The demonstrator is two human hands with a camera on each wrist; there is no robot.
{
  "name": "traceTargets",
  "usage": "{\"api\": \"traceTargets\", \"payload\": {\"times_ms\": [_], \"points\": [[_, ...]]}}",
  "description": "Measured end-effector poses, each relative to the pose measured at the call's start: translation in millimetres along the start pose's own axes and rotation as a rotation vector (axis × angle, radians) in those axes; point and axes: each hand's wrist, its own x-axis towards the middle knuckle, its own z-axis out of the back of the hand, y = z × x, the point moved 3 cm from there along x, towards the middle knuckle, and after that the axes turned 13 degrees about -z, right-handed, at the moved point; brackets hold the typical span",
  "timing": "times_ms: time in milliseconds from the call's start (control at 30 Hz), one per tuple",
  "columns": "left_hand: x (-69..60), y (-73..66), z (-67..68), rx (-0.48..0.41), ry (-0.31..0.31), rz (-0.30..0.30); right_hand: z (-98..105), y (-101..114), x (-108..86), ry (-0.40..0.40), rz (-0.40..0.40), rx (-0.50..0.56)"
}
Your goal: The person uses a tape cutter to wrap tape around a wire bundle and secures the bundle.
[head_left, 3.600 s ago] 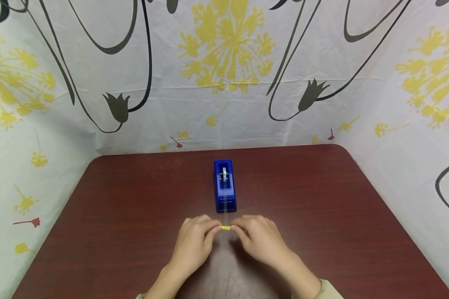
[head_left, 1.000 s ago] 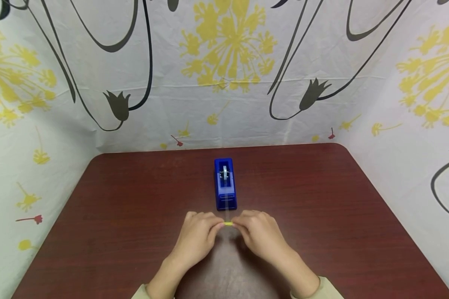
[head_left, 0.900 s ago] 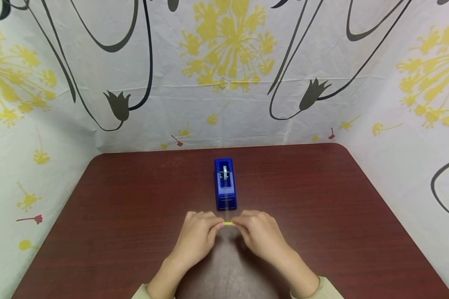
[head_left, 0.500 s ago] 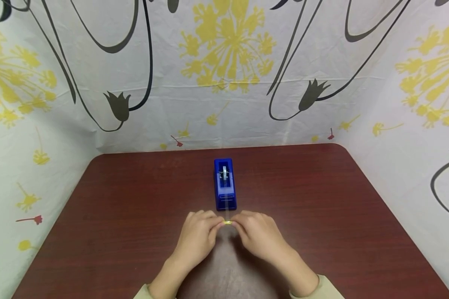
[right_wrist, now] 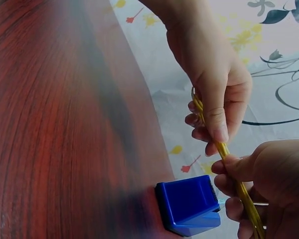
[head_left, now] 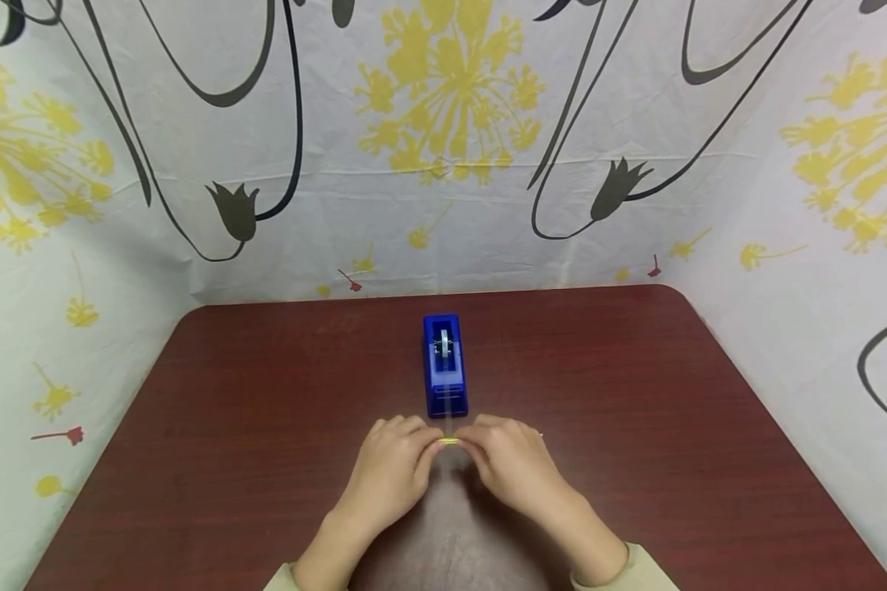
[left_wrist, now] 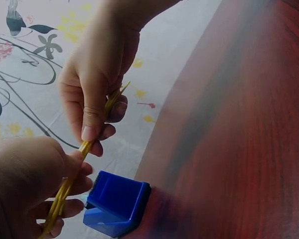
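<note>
Head: just nearer than the blue plastic tape dispenser [head_left: 444, 386], left hand [head_left: 394, 461] and right hand [head_left: 509, 460] pinch a thin yellow strand bundle [head_left: 449, 441], barely shifted this past second, apparently steadying it; contact with clear tape [head_left: 448, 425] uncertain. Left wrist: both curl round it. Right wrist: likewise.

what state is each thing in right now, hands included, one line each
left hand, pinching the yellow strand bundle
right hand, pinching it too
yellow strand bundle, held across between both hands
blue tape dispenser, upright on the table
clear tape, drawn out toward the bundle, contact unclear
</note>
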Motion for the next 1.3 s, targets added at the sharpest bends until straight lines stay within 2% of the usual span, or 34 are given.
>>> {"api": "traceTargets", "payload": {"times_ms": [133, 267, 567, 733, 1000, 1133, 1300], "points": [[0.7, -0.8, -0.5, 0.005, 0.055, 0.007, -0.1, -0.4, -0.1, -0.002, 0.004, 0.005], [0.7, 0.0, -2.3, 0.007, 0.086, 0.012, -0.1, -0.5, 0.1, -0.014, 0.009, 0.008], [0.8, 1.2, -4.8, 0.025, 0.058, 0.003, -0.6, -0.7, 1.4, -0.036, 0.007, 0.006], [0.6, 0.9, -4.9, 0.005, 0.05, 0.006, -0.2, -0.6, 1.7, -0.025, -0.012, 0.012], [-0.3, 1.2, -5.7, 0.023, 0.027, -0.029, -1.7, 0.1, 2.8, 0.026, -0.068, 0.006], [-0.7, 2.1, -6.5, 0.008, 0.029, -0.02, -2.2, 0.5, 3.5, 0.034, -0.094, 0.006], [-0.3, 2.6, -5.8, -0.033, 0.036, 0.013, -1.8, 0.4, 3.8, 0.004, -0.085, 0.009]]}}
